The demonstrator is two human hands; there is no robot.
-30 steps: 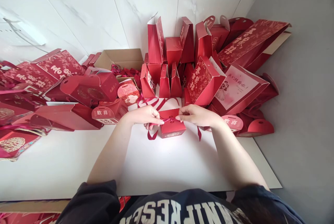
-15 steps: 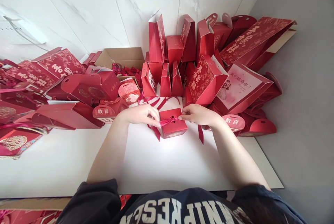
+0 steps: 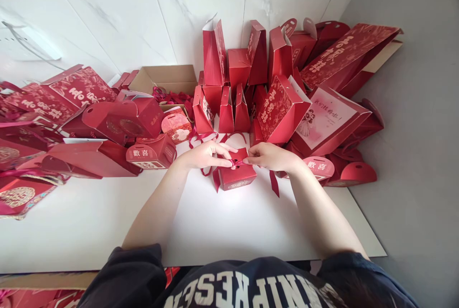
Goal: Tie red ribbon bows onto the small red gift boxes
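A small red gift box (image 3: 237, 178) stands on the white table in front of me, with a dark red ribbon (image 3: 274, 184) tied over its top. My left hand (image 3: 214, 156) reaches over the box's left side, its thumb and fingertips closed on the ribbon near the knot. From the right, my right hand (image 3: 264, 157) pinches the ribbon close to the middle of the box top. The ribbon's loose ends hang down on both sides of the box. Part of the knot is hidden by my fingers.
Red gift boxes (image 3: 283, 112) are stacked behind and to the right. More red boxes (image 3: 89, 157) crowd the left. A cardboard carton (image 3: 167, 74) with red ribbons stands at the back. The white table (image 3: 215, 226) ends at a grey wall (image 3: 416, 155) on the right.
My left hand has moved right, from the ribbon at the box's left edge to near the knot. My right hand keeps its pinch at almost the same spot.
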